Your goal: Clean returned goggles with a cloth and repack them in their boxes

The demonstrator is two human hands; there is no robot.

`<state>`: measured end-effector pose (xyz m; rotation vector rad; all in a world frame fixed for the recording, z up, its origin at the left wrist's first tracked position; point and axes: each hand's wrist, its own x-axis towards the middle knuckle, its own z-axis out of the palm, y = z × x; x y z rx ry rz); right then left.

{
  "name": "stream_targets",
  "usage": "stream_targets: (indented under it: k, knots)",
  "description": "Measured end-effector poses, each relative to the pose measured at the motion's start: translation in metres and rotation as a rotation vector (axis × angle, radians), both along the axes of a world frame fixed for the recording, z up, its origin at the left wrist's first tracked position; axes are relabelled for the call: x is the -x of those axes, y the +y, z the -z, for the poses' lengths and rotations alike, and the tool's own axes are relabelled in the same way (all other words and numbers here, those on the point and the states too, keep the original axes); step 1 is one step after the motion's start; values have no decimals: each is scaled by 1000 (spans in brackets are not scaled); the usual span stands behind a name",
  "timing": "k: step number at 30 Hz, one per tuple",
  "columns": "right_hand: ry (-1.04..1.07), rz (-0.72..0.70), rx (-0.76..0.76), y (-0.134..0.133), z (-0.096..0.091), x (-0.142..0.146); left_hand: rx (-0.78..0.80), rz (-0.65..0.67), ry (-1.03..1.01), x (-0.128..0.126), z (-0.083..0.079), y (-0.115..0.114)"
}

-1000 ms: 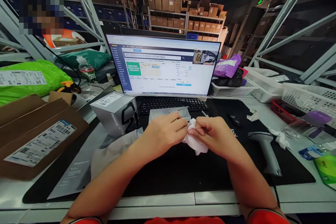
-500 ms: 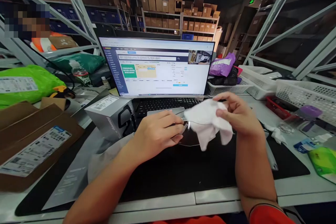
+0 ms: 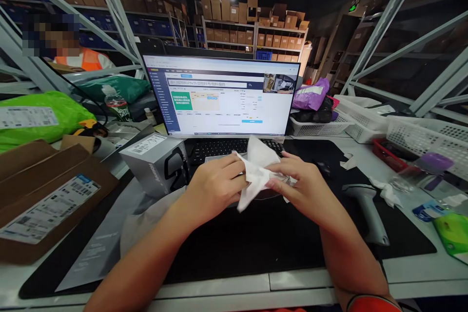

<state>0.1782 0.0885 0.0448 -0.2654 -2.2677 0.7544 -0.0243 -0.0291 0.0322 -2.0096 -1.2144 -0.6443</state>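
At near centre, above the mat (image 3: 248,253), the tissue (image 3: 258,168) lies between your hands. Your right hand (image 3: 306,185) clamps it between thumb and fingers; your left hand (image 3: 217,180) bends its fingers at the left edge, their grip hidden. Handling appears under way; releasing the tissue remains. The grey box (image 3: 148,168) stands left; the scanner (image 3: 372,214) rests unheld, right.

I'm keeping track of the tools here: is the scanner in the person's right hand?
No, the grey scanner lies on the black mat, while the right hand has its fingers on the white tissue.
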Motion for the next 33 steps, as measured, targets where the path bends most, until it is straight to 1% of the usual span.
stream_targets:
  k: [1,3,4,6,8,10,13,15,21,24,26,28,30,31,33]
  knots:
    - [-67,8,-70,-1,1,2,-3,-8,17,-1,0,0]
    - [-143,67,-154,0,3,8,-3,-16,55,-4,1,0]
    - [-180,93,-175,2,5,10,-9,-23,72,-5,1,1]
    - [-293,93,-181,5,6,14,-15,-39,113,-9,3,2]
    - [-396,41,-142,10,5,14,-2,-44,150,-10,5,4]
    - [-437,-52,-82,17,2,11,19,-32,167,-10,6,5]
    - [-400,-259,-5,28,-4,3,28,-1,142,-10,5,5]
    - [-368,-359,20,35,-8,-4,36,18,119,-11,5,3]
    - [-375,-400,36,52,-12,-19,47,56,101,-13,3,0]
    - [-350,-443,63,58,-13,-22,44,39,93,-12,0,-2]
    - [-305,-429,38,56,-14,-22,48,29,87,-12,-1,-3]
    - [-267,-408,7,49,-14,-21,57,33,87,-14,-2,-3]
    - [-297,-366,45,38,-13,-17,66,41,89,-16,-1,-3]
    - [-334,-319,82,31,-11,-15,67,36,90,-16,0,-3]
    - [-398,-172,134,19,-8,-10,49,13,99,-18,2,-2]
